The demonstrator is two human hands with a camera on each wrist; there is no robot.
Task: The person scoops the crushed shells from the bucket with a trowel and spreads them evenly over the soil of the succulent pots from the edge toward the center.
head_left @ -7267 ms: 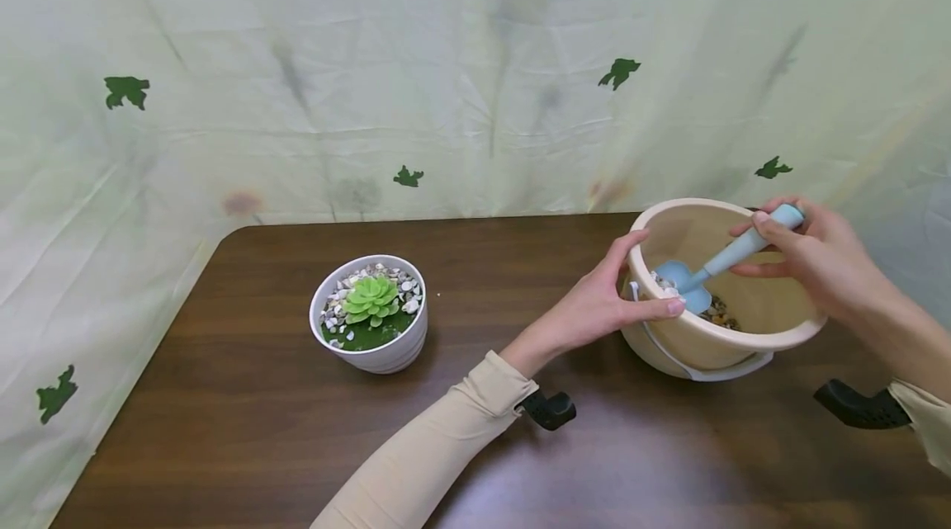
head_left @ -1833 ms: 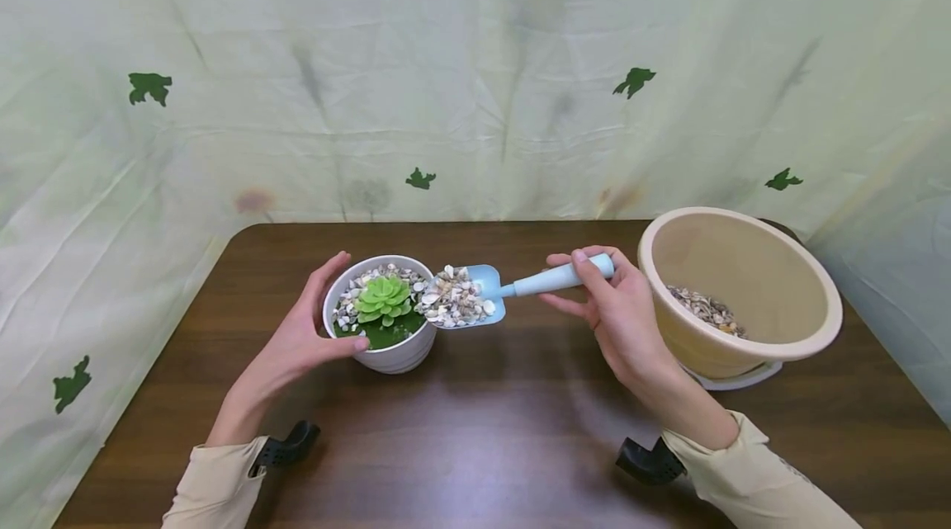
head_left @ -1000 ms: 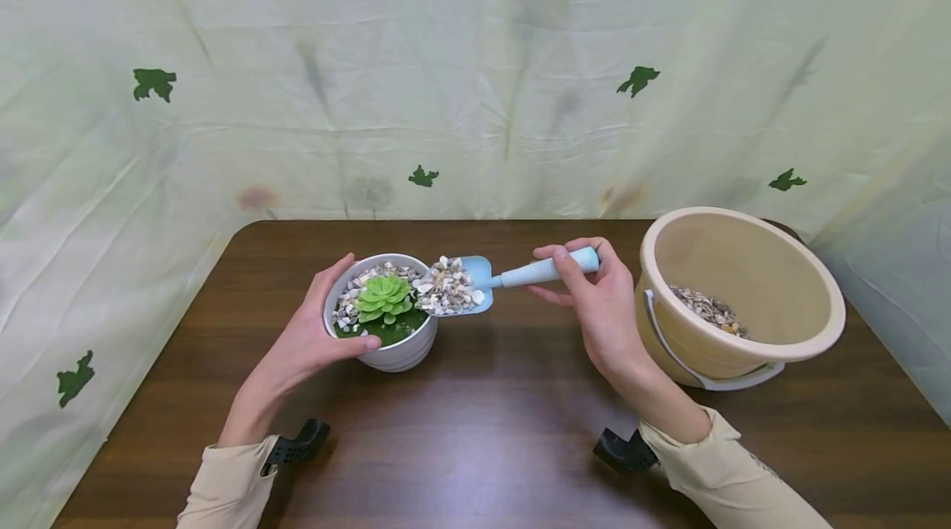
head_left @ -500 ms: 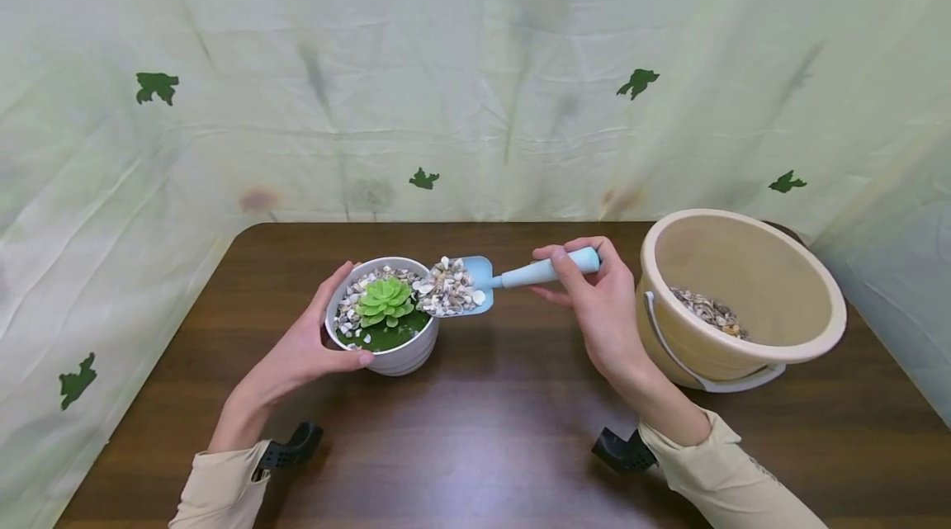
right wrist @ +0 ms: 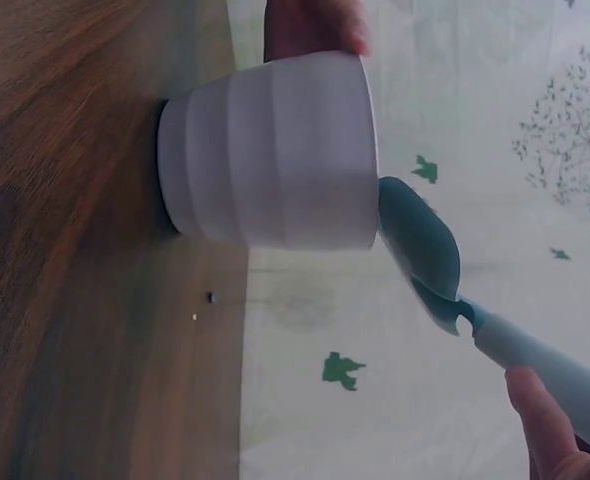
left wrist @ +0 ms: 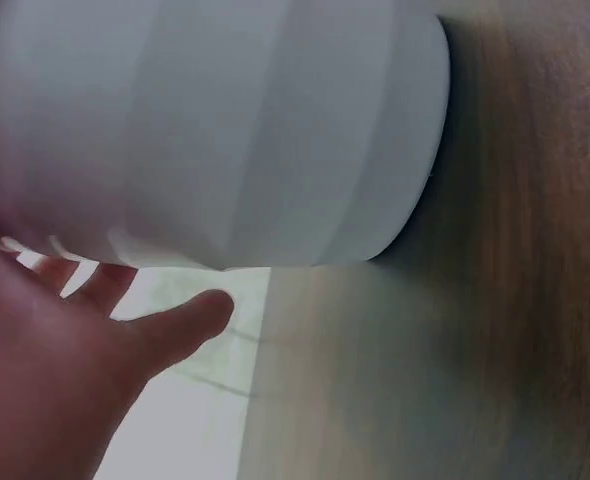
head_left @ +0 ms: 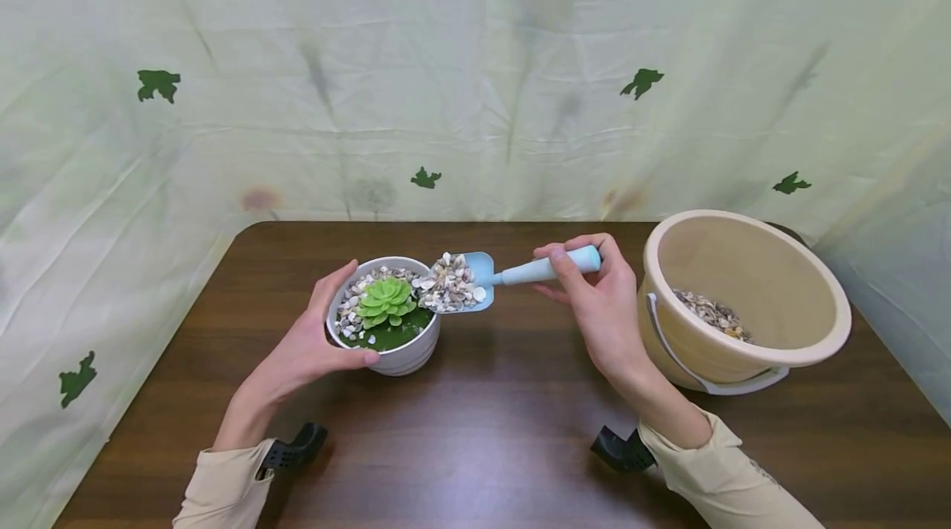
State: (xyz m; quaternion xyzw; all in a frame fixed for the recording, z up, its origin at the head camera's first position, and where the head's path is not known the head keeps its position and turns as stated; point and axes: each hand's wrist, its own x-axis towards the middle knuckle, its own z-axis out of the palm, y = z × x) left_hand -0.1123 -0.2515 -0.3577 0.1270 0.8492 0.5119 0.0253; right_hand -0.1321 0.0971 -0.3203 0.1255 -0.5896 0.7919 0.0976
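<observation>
Since your left hand [head_left: 300,339] has its thumb along the near side of the white pot [head_left: 409,357] and its fingers reaching round the other side, you seem to be bracing it upright on the table [head_left: 475,446] against a nudge. Your right hand [head_left: 605,314] pinches the blue scoop [head_left: 531,271] by its handle; ahead of those fingertips, the blade bears heaped pale shells [head_left: 449,285], its tip apparently touching the pot's rim. You hold the handle higher than the tip, a slope that probably favours the load running potward. Between your left thumb and fingers sits the green succulent [head_left: 385,302]. Beside your right fingers stands the beige bucket [head_left: 743,269], presumably within easy reach for scooping.
</observation>
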